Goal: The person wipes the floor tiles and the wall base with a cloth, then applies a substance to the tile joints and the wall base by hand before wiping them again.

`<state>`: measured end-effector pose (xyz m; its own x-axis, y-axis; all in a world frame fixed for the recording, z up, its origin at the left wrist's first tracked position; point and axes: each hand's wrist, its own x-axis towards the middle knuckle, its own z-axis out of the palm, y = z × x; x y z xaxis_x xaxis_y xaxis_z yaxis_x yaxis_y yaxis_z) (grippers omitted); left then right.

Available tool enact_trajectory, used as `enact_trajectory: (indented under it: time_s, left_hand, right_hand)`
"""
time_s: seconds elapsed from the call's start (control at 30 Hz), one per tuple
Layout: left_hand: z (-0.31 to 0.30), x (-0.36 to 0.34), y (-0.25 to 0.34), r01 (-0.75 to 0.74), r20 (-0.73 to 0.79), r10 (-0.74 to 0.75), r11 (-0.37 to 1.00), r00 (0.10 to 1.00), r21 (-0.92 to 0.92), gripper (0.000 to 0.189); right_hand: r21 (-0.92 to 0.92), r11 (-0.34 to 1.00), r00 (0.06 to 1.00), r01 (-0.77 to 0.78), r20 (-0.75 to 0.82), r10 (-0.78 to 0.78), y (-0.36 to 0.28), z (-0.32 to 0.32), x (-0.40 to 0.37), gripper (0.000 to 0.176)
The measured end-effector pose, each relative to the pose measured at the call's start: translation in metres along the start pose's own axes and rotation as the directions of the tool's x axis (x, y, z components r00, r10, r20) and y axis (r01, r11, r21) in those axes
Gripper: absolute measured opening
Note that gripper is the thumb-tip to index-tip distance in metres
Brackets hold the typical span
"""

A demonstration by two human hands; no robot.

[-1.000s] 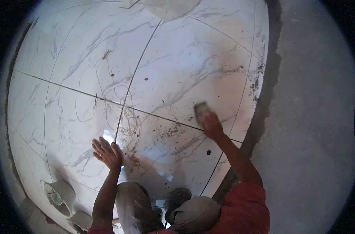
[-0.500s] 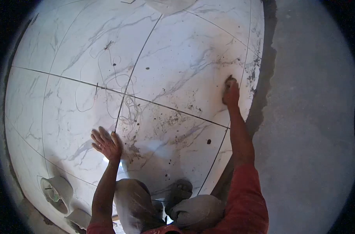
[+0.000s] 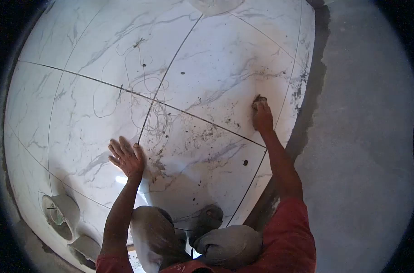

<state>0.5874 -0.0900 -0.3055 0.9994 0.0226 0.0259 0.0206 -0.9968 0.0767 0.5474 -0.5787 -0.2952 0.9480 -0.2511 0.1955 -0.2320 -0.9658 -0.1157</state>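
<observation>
The right hand (image 3: 263, 119) is holding a dirty pad (image 3: 259, 98) against the tiled floor (image 3: 225, 50) near its right edge, the fingers closing over the pad while its far end is showing just beyond the fingertips and a strip of it is showing along the hand's left side. The left hand (image 3: 128, 158) is resting on the tiles with its fingers spreading wide, its thumb lying by a dark joint near a loose tangle of string (image 3: 158, 122), while two buckets (image 3: 71, 210) are standing near the floor's lower left edge.
</observation>
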Motion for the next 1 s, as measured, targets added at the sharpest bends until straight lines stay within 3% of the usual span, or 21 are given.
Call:
enact_trajectory:
  time_s: [0.07, 0.13, 0.17, 0.23, 0.27, 0.33, 0.37, 0.43, 0.47, 0.53, 0.57, 0.6, 0.63, 0.7, 0.73, 0.77, 0.83, 0.87, 0.9, 0.93, 1.0]
  left_hand:
    - [0.005, -0.002, -0.002, 0.012, 0.011, -0.012, 1.000, 1.000, 0.025, 0.065]
    - [0.006, 0.005, 0.003, 0.000, -0.035, -0.001, 1.000, 0.999, -0.023, 0.063]
    - [0.004, -0.002, 0.000, -0.008, -0.064, 0.003, 0.998, 0.998, -0.069, 0.062]
    - [0.004, 0.002, -0.002, -0.002, -0.054, -0.001, 0.999, 0.999, -0.053, 0.063]
    - [0.004, -0.003, -0.005, -0.002, -0.030, 0.001, 1.000, 1.000, -0.023, 0.063]
    - [0.005, 0.004, -0.001, 0.001, -0.030, -0.001, 1.000, 1.000, -0.002, 0.062]
    - [0.003, 0.001, 0.000, -0.004, -0.027, 0.003, 1.000, 1.000, -0.016, 0.062]
    - [0.005, -0.001, -0.002, -0.002, -0.030, 0.001, 0.999, 1.000, -0.033, 0.062]
    - [0.005, -0.005, -0.008, -0.007, -0.012, 0.007, 1.000, 1.000, -0.015, 0.062]
    - [0.007, -0.002, -0.004, 0.012, -0.007, -0.012, 0.998, 1.000, -0.056, 0.066]
    - [0.006, -0.001, -0.001, 0.006, -0.014, -0.007, 0.998, 1.000, -0.064, 0.066]
    - [0.005, 0.000, 0.000, 0.023, 0.000, -0.023, 0.999, 1.000, -0.043, 0.066]
    - [0.004, -0.001, 0.000, 0.034, 0.017, -0.033, 0.999, 0.999, -0.018, 0.066]
    - [0.002, 0.003, 0.005, -0.007, -0.051, 0.005, 0.999, 0.999, -0.046, 0.062]
    - [0.001, -0.001, 0.004, -0.006, -0.049, 0.004, 0.999, 0.999, -0.039, 0.063]
    - [0.003, -0.003, 0.002, 0.002, -0.050, -0.003, 0.999, 0.999, -0.032, 0.063]
    - [0.008, -0.003, 0.000, -0.022, -0.086, 0.021, 1.000, 0.996, -0.013, 0.063]
    - [0.008, -0.004, -0.001, -0.020, -0.080, 0.019, 1.000, 0.997, -0.006, 0.063]
    - [0.007, -0.004, -0.002, -0.020, -0.079, 0.020, 1.000, 0.997, -0.003, 0.062]
    - [0.008, -0.005, -0.003, -0.020, -0.073, 0.020, 1.000, 0.997, -0.005, 0.062]
    - [0.009, -0.004, -0.003, -0.019, -0.076, 0.019, 1.000, 0.997, 0.002, 0.062]
  right_hand:
    - [-0.039, 0.995, 0.992, 0.087, -0.083, -0.090, 0.012, 0.006, 0.020, 0.023]
    - [-0.011, 0.965, 0.960, -0.263, 0.092, 0.263, -0.002, -0.009, 0.041, 0.022]
    - [-0.011, 0.963, 0.956, -0.270, 0.117, 0.270, -0.007, -0.002, 0.020, 0.022]
    - [0.115, 0.989, 0.980, -0.090, 0.186, 0.067, -0.017, 0.009, 0.001, 0.033]
    - [0.118, 0.989, 0.979, -0.088, 0.195, 0.064, -0.037, 0.004, -0.021, 0.033]
    - [0.113, 0.975, 0.979, 0.189, 0.060, -0.197, -0.083, -0.002, -0.044, 0.029]
    - [0.114, 0.977, 0.979, 0.183, 0.070, -0.191, -0.075, 0.000, -0.041, 0.029]
    - [0.110, 0.993, 0.999, -0.039, -0.021, 0.042, -0.053, 0.018, -0.013, 0.032]
    - [0.120, 0.991, 0.999, -0.053, 0.001, 0.054, -0.061, 0.031, -0.018, 0.032]
    - [0.253, 0.905, 0.939, -0.342, 0.112, 0.324, -0.088, 0.061, -0.023, 0.040]
    - [0.293, 0.947, 0.982, -0.131, 0.171, 0.083, -0.114, 0.080, -0.040, 0.048]
    - [0.293, 0.945, 0.989, 0.145, -0.023, -0.145, -0.156, 0.092, -0.059, 0.041]
    - [0.464, 0.882, 0.981, 0.081, 0.117, -0.152, -0.206, 0.061, -0.062, 0.029]
    - [0.336, 0.909, 0.968, 0.247, -0.040, -0.248, -0.229, 0.035, -0.058, 0.019]
    - [0.426, 0.883, 0.939, 0.197, 0.175, -0.294, -0.206, 0.025, -0.054, 0.022]
    - [0.544, 0.813, 0.972, 0.209, -0.025, -0.233, -0.155, 0.053, -0.062, 0.024]
    - [0.095, 0.989, 0.985, 0.110, -0.140, -0.096, -0.051, 0.042, -0.078, 0.030]
    - [0.109, 0.987, 0.988, -0.118, 0.113, 0.105, -0.027, -0.001, -0.076, 0.033]
    - [0.015, 0.947, 0.887, -0.322, 0.354, 0.296, -0.003, -0.047, -0.073, 0.036]
    - [-0.099, 0.977, 0.977, -0.189, 0.085, 0.197, 0.022, -0.043, -0.102, 0.030]
    - [0.088, 0.934, 0.936, -0.346, -0.039, 0.351, 0.028, -0.033, -0.166, 0.027]
